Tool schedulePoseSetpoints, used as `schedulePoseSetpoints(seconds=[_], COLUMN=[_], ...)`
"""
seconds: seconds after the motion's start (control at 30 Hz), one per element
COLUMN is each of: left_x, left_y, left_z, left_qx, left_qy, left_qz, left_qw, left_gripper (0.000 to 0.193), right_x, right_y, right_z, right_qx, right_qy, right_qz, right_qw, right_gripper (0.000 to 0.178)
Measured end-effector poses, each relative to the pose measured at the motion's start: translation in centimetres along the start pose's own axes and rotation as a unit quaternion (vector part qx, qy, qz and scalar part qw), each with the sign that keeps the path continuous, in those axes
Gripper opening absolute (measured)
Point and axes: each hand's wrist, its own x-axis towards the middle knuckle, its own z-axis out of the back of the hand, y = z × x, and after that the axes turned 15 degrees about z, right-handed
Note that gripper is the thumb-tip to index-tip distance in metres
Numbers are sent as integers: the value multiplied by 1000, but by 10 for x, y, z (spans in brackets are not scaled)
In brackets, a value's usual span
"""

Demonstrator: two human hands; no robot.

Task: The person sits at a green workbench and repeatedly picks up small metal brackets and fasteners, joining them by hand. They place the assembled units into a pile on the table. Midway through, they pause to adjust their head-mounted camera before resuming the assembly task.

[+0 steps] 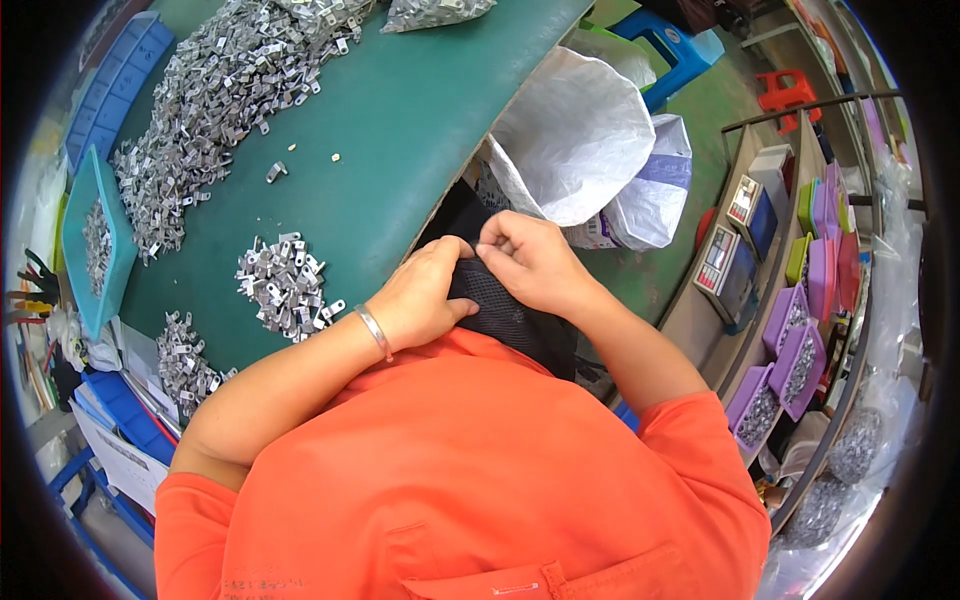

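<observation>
Both my hands meet over black mesh fabric [490,300] at my lap, beside the table edge. My left hand [420,290], with a silver bangle at the wrist, is closed, its fingers curled toward the right hand and its thumb lying on the fabric. My right hand [535,265] is closed in a pinch, fingertips almost touching the left ones. Whatever sits between the fingertips is too small or hidden. Left of my left hand, on the green table [390,130], lies a small pile of bent metal brackets [285,285].
A large heap of metal brackets [220,110] covers the table's far left, next to a teal tray [115,260] and a blue bin [120,75]. Right of the table stand an open white woven sack [580,130] and a blue stool [680,55]. Purple bins [800,365] line the right-hand shelf.
</observation>
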Motion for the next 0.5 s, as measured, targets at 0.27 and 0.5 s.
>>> schedulePoseSetpoints(seconds=[0.27,0.5], left_x=[-2,0], left_y=[-3,2], left_z=[-6,-10], left_qx=[-103,4], left_qy=[-27,-30], left_qz=[-13,-151], left_qw=[994,988], left_gripper=[88,37], right_x=[7,-12], right_y=[-3,-1], right_z=[-3,36], right_qx=[-28,-25], right_qy=[3,140], right_qz=[59,-135], right_qw=[998,981], right_gripper=[9,20])
